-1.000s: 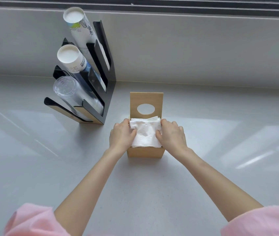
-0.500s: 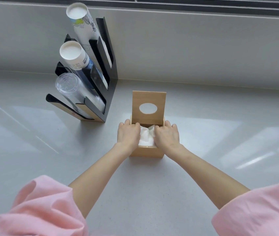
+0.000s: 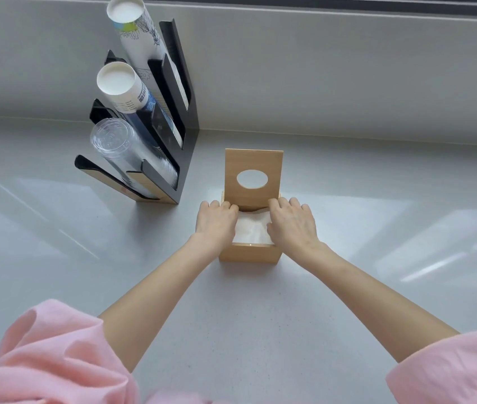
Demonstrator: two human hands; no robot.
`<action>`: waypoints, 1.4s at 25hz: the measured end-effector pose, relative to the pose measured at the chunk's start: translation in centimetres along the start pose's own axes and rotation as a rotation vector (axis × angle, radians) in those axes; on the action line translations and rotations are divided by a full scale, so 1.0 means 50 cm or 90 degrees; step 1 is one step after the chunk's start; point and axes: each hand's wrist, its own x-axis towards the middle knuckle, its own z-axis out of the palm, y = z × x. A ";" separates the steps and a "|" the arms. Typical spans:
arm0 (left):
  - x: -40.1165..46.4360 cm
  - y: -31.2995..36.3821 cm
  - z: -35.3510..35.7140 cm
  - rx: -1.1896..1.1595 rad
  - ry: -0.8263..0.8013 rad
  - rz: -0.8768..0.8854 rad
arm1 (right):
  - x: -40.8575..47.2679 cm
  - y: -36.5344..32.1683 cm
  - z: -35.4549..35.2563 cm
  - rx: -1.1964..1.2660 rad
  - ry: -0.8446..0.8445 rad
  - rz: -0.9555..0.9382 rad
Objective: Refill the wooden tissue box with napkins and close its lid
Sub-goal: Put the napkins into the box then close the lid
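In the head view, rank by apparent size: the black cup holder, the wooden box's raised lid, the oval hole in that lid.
1. black cup holder, with its cups.
2. raised lid of the wooden box.
3. oval hole, which sits inside the lid.
The order is clear.

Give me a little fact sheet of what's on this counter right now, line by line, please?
setting: pale counter below a window sill
wooden tissue box: open, standing near the middle
lid: raised upright at the back, with an oval hole
napkins: white, inside the box, below the rim
left hand: palm down on the napkins' left side
right hand: palm down on the napkins' right side
cup holder: black, left of the box, holding stacks of paper and clear cups
task status: napkins in, lid not yet closed
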 end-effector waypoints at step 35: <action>-0.003 -0.076 -0.056 -0.390 0.104 0.018 | 0.026 0.060 -0.038 0.426 0.116 0.031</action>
